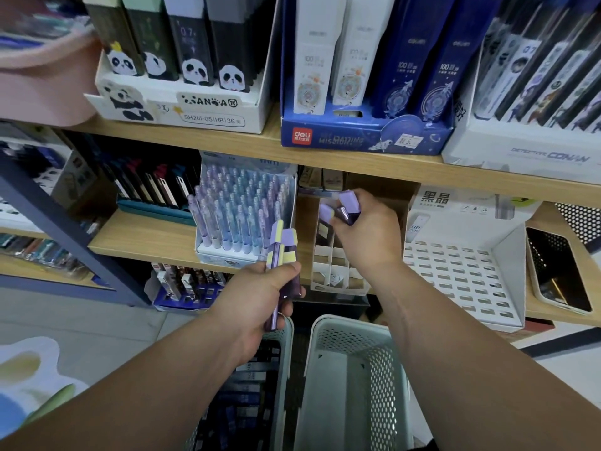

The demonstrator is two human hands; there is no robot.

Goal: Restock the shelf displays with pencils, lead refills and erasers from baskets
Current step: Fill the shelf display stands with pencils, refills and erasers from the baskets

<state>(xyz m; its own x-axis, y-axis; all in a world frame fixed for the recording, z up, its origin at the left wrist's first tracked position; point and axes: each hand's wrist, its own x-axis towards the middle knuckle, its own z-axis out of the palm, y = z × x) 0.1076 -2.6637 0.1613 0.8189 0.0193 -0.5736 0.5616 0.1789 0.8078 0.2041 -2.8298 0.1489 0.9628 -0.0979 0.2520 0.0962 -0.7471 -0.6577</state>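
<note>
The purple lead refill cases are split between both hands in front of the middle shelf [146, 236]. They are slim, see-through violet cases with blocky caps, some pale yellow and some lilac. The left hand [260, 297] has its fingers curled round a bunch of these cases [286, 242], held upright with the caps on top, low in front of the shelf edge. The right hand [367, 236] is further in, pinching a few lilac-capped cases [349, 203] in curled fingers. It holds them over the divided white display tray [328, 275], whose front cells show bare cardboard.

Just left of that tray stands a display box of pastel mechanical pencils [240, 216], packed upright in rows. To its right is a white slotted display stand [461, 271] with open slots and black Chinese lettering on the back card. A phone [559, 271] lies flat on the shelf beyond it.

Below the arms sit two perforated baskets. The pale green basket [383, 369] lies under the right forearm, and another basket [286, 340] under the left wrist holds dark blue packs [247, 385].

On the upper shelf are a panda-printed box [182, 105], a blue Deli box [357, 135] and a white Conan box [536, 151]. A pink basket [42, 76] sits at the far left.
</note>
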